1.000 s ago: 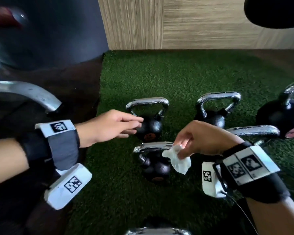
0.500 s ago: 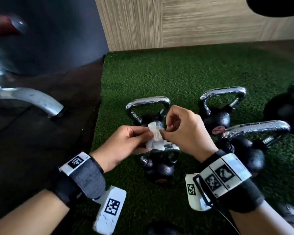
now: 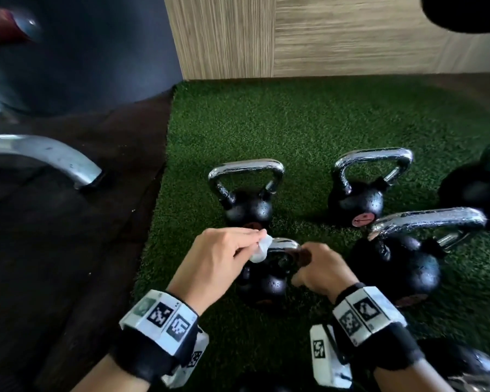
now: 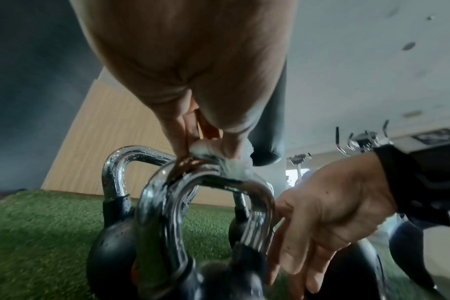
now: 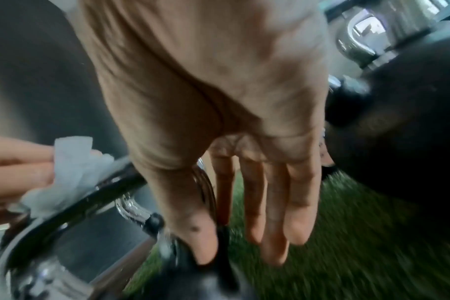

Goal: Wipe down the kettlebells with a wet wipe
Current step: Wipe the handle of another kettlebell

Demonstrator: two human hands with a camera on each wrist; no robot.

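Left hand (image 3: 218, 258) pinches wipe (image 3: 262, 248) on kettlebell (image 3: 266, 281) handle's 9 o'clock end — right hand (image 3: 320, 273), fingers relaxed, steadies 3 o'clock side.

Floor: green artificial turf mat (image 3: 309, 131) in centre, extending to right. Dark brown flooring (image 3: 68, 250) adjoins turf on left; same dark flooring borders turf at far right edge. Rear wall: wood-grain panelling (image 3: 323, 38), light tan, vertical seam visible. Left of panelling: dark blue-grey wall surface (image 3: 96, 52). Silver metal equipment leg (image 3: 54, 154) rests on dark flooring at left. Left wrist view: white ceiling (image 4: 360, 60), exercise machines (image 4: 365, 140) in distance, hanging dark cylindrical bag (image 4: 270, 130). Lighting: diffuse, daylight-toned.
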